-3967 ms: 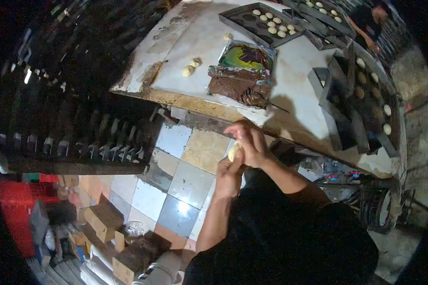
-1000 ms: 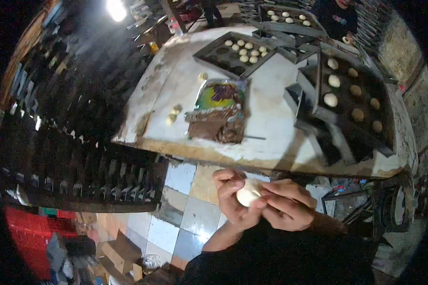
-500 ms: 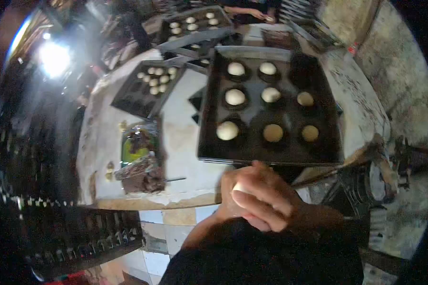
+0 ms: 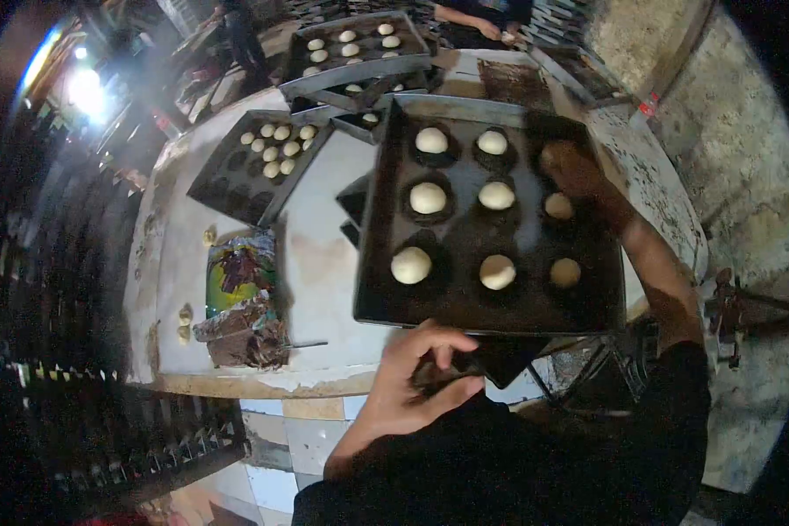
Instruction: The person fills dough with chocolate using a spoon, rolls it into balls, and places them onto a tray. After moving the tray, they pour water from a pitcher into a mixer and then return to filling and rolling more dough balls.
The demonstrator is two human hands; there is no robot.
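A dark square baking pan (image 4: 532, 302) lies in front of me, holding several pale round dough balls (image 4: 428, 198) spaced in rows. My right hand (image 4: 570, 171) reaches over the right side into the pan's far right corner. Its fingers are bunched downward in deep shadow, and the dough ball in them is hidden from view. Just below the pan's near edge, my left hand (image 4: 425, 381) is held empty, with thumb and fingers curved and apart.
To the left stands another pan (image 4: 237, 188) with small dough balls. An opened plastic packet (image 4: 241, 272) with brown paste lies near the table edge beside a thin stick (image 4: 307, 344). Stacked pans (image 4: 359, 79) stand behind. Another person's hand (image 4: 489, 29) is at the far side.
My hands, pressed together round a dough ball before, have parted. The right has moved forward to the pan's far right corner; the left has stayed near the front edge and opened.
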